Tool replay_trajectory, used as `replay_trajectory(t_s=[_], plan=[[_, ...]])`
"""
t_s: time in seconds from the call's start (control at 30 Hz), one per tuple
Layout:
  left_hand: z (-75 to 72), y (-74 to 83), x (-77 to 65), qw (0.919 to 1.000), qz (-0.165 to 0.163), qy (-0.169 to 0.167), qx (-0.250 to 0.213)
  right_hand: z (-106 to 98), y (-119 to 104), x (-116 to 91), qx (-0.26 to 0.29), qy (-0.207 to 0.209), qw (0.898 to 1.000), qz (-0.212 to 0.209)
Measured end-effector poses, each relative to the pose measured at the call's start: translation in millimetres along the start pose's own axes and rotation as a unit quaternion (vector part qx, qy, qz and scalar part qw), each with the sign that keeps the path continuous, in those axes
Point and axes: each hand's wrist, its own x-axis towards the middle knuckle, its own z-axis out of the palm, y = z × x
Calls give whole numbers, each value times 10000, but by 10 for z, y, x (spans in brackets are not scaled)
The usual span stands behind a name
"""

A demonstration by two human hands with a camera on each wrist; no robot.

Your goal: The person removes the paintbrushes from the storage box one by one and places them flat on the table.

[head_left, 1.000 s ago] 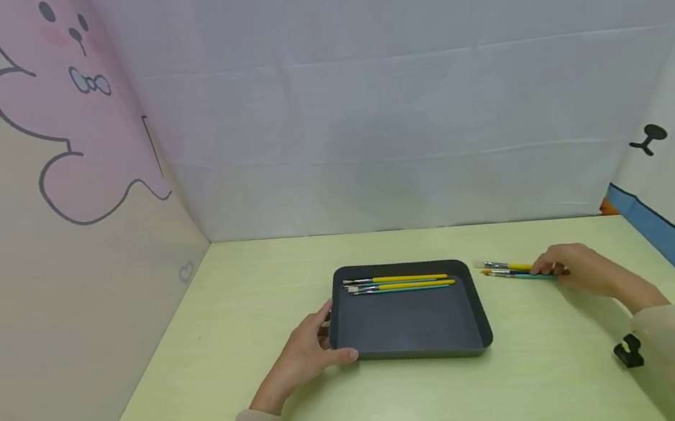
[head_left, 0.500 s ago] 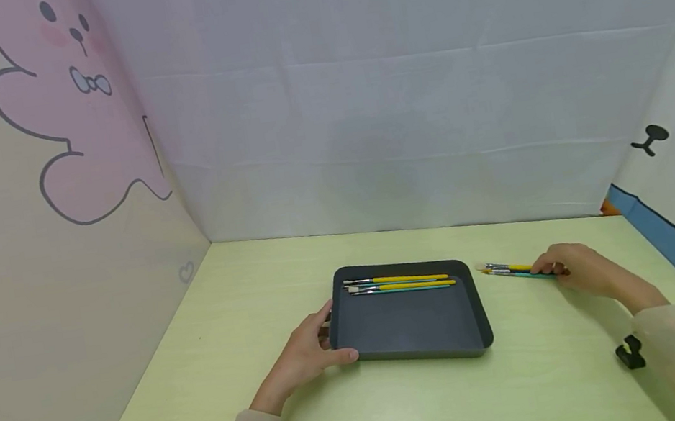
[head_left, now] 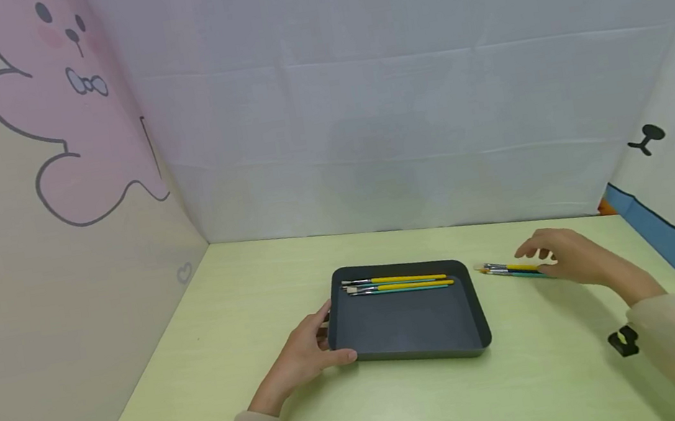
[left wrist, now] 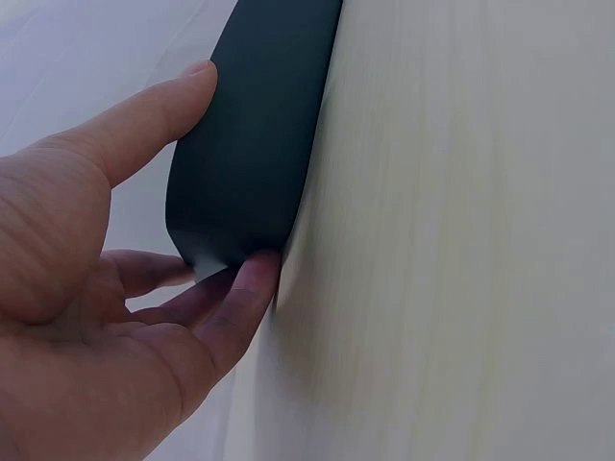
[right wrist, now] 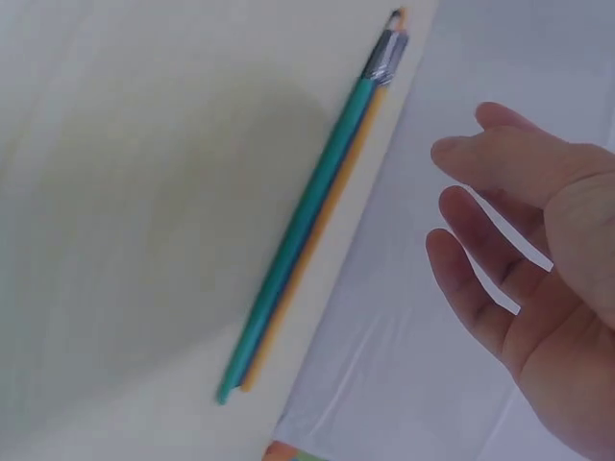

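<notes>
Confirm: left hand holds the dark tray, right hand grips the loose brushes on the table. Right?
Not quite: the right hand isn't gripping the loose brushes on the table; the right wrist view shows it apart from them, holding nothing. Left hand holding the dark tray is correct.

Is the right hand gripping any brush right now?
No: in the right wrist view, the right hand holds nothing and hangs apart from the brushes lying on the table.

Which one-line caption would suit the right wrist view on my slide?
A right hand, fingers loosely bent and holding nothing, near paintbrushes lying side by side on a pale table.
</notes>
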Motion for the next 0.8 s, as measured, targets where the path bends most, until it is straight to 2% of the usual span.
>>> replay_trajectory(t_s=[0.47,0.6,0.8], plan=[[-3,-14,-1,10000,43,-23,11,-195,-524,407,643,-161,9976,-180],[1,-11,3,10000,5,-1,56,-196,-677,542,817,-198,9961,-279],[-3,8,-11,10000,8,4,19,-112,-873,744,1355,-383,9891,-427]])
